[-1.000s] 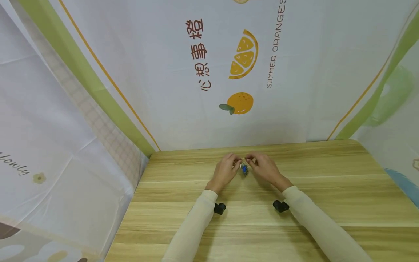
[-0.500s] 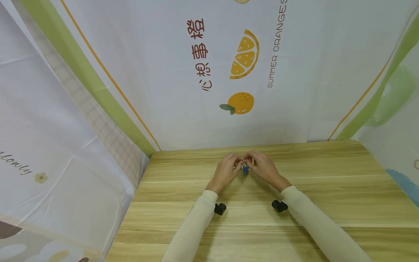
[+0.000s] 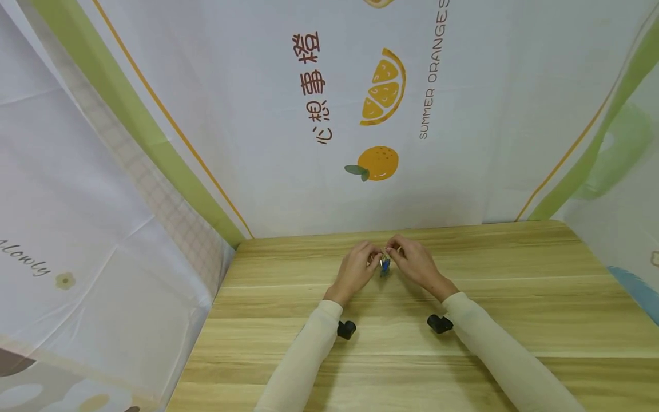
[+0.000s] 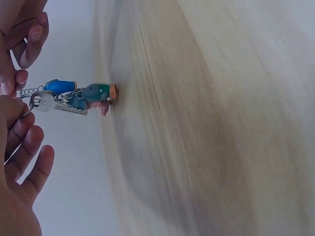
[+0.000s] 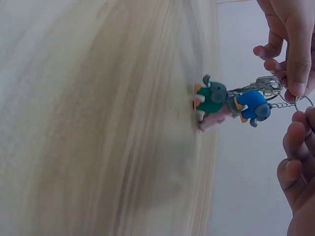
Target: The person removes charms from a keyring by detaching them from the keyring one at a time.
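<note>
Both hands meet over a bunch of keys with charms near the table's far edge. My left hand [image 3: 355, 270] pinches a metal key ring [image 4: 35, 101] between thumb and finger. My right hand [image 3: 416, 266] pinches the ring's other side, by the chain of the blue charm; its fingertips are partly hidden. Silver keys [image 5: 268, 86] hang beneath the left fingers. Below the hands dangle small animal figures: a blue charm [image 5: 254, 104], a grey-headed green charm [image 5: 211, 101] and a pinkish charm [image 5: 215, 119] partly behind them. The lowest charm hangs close to the tabletop.
The wood-grain table [image 3: 391, 366] spreads under both forearms. A white cloth printed with oranges [image 3: 378, 163] hangs behind its far edge, and more cloth hangs at both sides. Black wrist mounts [image 3: 346, 329] show beside the cuffs.
My right hand moves in toward the left hand, then shifts slightly away again. The charms swing and turn a little below the ring. My left hand stays nearly still.
</note>
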The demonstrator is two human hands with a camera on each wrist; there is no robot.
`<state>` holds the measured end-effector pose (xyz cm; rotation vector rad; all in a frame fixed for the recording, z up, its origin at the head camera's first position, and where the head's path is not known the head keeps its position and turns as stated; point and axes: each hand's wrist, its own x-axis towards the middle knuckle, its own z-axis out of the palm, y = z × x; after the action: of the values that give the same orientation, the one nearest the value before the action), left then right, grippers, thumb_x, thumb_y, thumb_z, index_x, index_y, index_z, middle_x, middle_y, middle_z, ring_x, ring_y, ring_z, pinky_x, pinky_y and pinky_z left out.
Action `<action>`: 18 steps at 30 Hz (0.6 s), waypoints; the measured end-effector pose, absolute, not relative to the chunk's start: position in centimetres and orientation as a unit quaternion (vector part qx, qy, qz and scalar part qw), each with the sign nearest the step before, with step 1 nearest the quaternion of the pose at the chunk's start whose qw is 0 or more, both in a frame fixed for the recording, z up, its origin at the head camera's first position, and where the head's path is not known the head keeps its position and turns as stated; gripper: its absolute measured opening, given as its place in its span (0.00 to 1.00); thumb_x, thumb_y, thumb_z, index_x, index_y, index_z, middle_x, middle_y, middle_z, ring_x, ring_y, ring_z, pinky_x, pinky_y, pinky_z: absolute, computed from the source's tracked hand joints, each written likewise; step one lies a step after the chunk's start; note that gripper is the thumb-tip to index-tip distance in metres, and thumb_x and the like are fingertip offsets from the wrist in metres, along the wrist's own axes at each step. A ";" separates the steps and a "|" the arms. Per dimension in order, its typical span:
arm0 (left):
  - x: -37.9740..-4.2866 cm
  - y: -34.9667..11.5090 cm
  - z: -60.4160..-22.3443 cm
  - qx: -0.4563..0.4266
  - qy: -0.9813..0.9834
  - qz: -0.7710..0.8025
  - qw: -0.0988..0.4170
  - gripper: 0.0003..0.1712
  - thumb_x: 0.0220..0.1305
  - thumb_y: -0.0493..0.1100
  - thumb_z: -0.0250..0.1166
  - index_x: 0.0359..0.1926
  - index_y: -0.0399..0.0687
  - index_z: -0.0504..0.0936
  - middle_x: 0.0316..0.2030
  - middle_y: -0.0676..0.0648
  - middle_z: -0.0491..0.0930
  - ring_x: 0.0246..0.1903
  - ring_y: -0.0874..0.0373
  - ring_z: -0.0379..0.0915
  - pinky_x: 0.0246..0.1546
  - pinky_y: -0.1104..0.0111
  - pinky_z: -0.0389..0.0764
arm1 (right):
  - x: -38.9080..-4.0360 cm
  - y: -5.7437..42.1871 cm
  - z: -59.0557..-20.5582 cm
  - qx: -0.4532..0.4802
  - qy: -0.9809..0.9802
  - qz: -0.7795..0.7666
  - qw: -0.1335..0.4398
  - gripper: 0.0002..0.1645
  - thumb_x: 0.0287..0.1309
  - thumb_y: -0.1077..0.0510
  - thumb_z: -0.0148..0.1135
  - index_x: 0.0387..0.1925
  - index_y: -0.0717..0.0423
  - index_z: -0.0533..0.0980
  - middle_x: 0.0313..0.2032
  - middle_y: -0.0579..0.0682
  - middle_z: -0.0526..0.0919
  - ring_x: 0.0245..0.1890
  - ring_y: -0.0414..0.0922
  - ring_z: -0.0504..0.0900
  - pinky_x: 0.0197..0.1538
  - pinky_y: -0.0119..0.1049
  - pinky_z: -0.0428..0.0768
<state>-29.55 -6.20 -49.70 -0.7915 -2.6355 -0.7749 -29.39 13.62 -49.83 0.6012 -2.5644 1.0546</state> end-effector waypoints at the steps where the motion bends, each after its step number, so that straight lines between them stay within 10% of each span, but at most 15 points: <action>1: -29.5 -6.2 -49.7 -0.273 -0.912 -0.273 0.138 0.09 0.80 0.45 0.63 0.49 0.46 0.87 0.41 0.50 0.84 0.38 0.60 0.79 0.37 0.75 0.80 | -29.4 13.6 -49.8 0.207 -0.893 0.371 0.149 0.08 0.78 0.55 0.62 0.47 0.54 0.82 0.39 0.51 0.89 0.25 0.36 0.75 0.29 0.33 0.74; 18: -29.3 -6.4 -49.5 -0.292 -0.893 -0.304 0.160 0.09 0.80 0.43 0.63 0.49 0.45 0.87 0.41 0.49 0.84 0.38 0.59 0.81 0.38 0.73 0.83 | -29.4 13.6 -49.8 0.236 -0.891 0.340 0.188 0.07 0.72 0.57 0.70 0.45 0.54 0.80 0.38 0.50 0.86 0.23 0.35 0.72 0.26 0.30 0.72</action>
<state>-29.33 -6.39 -49.48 -0.8335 -2.5510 -0.8687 -29.41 13.64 -49.81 0.6641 -2.5059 0.9552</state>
